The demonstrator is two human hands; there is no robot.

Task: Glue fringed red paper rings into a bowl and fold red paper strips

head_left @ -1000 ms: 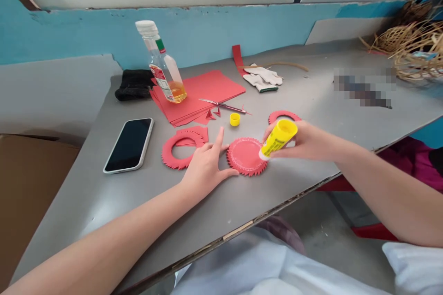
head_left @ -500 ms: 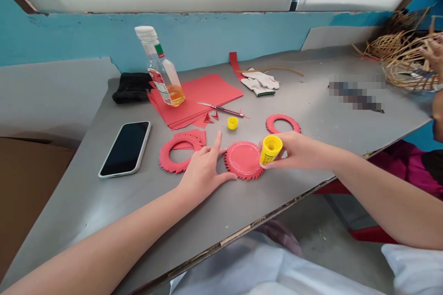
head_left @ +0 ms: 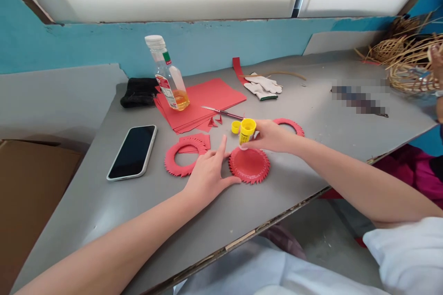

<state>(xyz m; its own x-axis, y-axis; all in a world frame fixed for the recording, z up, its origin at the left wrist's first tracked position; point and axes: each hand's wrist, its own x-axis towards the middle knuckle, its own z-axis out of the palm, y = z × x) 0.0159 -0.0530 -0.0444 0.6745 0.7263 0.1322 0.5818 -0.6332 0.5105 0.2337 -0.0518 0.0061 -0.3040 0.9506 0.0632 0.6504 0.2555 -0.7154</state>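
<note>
A round red paper disc with a toothed edge lies on the grey table, a whitish band of glue running around its rim. Fingers wrapped round a yellow glue stick, my right hand presses it tip down at the disc's far edge. My left hand rests at the disc's left side, thumb and fingers spread, thumb touching the edge. To its left is a toothed red paper ring, lying partly over small red paper pieces. The yellow cap stands just behind the glue stick.
Behind are stacked red sheets bearing a glass bottle, and a craft knife. A phone lies left, white gloves farther back. Another ring sits partly behind my right hand. A co-worker's hand is beside wicker work.
My right hand has moved the glue stick from the disc's right edge round to its far edge. My left hand stays beside the disc. The view has shifted slightly.
</note>
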